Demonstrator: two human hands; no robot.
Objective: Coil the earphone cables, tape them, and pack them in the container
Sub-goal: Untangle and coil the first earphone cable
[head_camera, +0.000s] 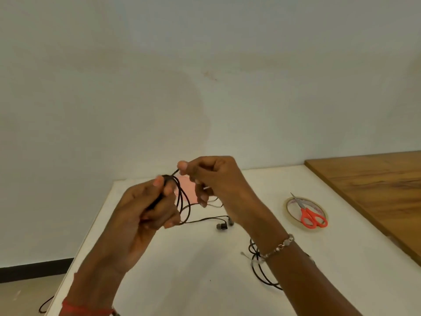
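Holds looped black earphone cable [167,178] in raised left hand [150,208], fingers [169,190] curled round the coil, above the white table [182,270]; pinches the cable's end between thumb and forefinger of right hand [211,176], just beside, both forearms raised.

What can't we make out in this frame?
Head view:
Pink object: behind the left hand and right hand, unidentifiable.
Held earphone cable: loop count blurred, partly inside fingers.
Second cable: partly under the right forearm.
Tape roll: print blurred, scissors across it.
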